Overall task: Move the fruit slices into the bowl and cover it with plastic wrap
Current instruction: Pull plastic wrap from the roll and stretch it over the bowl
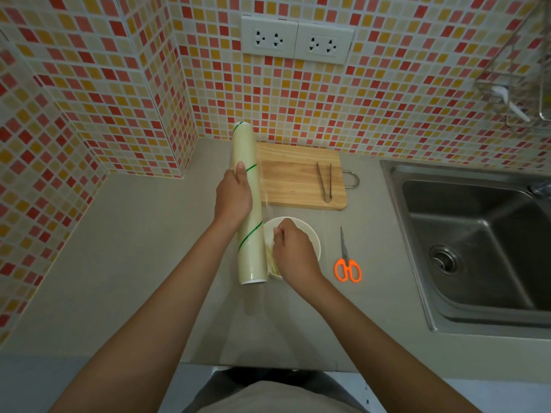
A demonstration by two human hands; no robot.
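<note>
A long roll of plastic wrap (250, 204) with thin green stripes is held above the grey counter, and my left hand (233, 198) grips it around the middle. Just right of the roll's near end sits a white bowl (310, 234) with pale yellow-green fruit slices (273, 262) inside. My right hand (293, 251) hovers over the bowl with thumb and fingers pinched on the loose edge of the film. A short clear sheet of film (262, 186) stands off the roll's right side. My right hand hides much of the bowl.
A wooden cutting board (292, 180) lies behind the bowl with metal tongs (324, 181) on it. Orange-handled scissors (346, 260) rest right of the bowl. A steel sink (477, 242) fills the right side. Tiled walls with sockets (296, 40) close off the back and left.
</note>
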